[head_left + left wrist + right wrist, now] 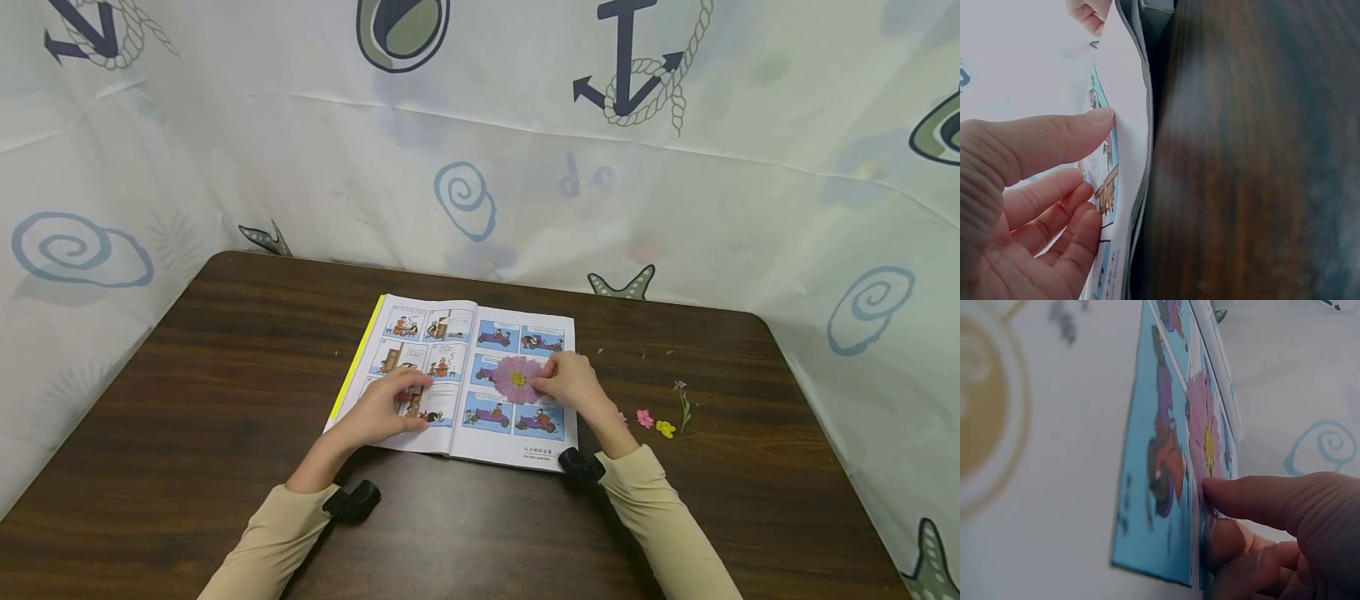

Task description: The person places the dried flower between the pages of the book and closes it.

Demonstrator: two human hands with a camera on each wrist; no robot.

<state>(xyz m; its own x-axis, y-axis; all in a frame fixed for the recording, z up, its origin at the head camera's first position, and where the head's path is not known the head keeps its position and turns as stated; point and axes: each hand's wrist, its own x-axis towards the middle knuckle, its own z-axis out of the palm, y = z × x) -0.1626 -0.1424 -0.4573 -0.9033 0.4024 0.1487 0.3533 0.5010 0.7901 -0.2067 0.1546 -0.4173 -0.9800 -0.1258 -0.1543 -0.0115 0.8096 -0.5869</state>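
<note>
A comic book [483, 443] lies open on the dark wooden table. On its right page is a large pink flower [516, 379] with a yellow centre, flat over the printed panels. My right hand [572, 382] pinches the flower's right edge between thumb and curled fingers; the right wrist view shows the thumb on a petal of the flower [1199, 409]. Over the left page rests my left hand [386, 408], thumb and fingers spread apart. In the left wrist view this hand [1029, 150] holds nothing, its fingers loosely bent near the page.
Right of the book lie a small pink flower [645, 418], a yellow flower [665, 429] and a thin green sprig [685, 408]. Another pink bloom [623, 418] is partly hidden by my right wrist. A patterned cloth [525, 192] hangs behind the table [225, 375].
</note>
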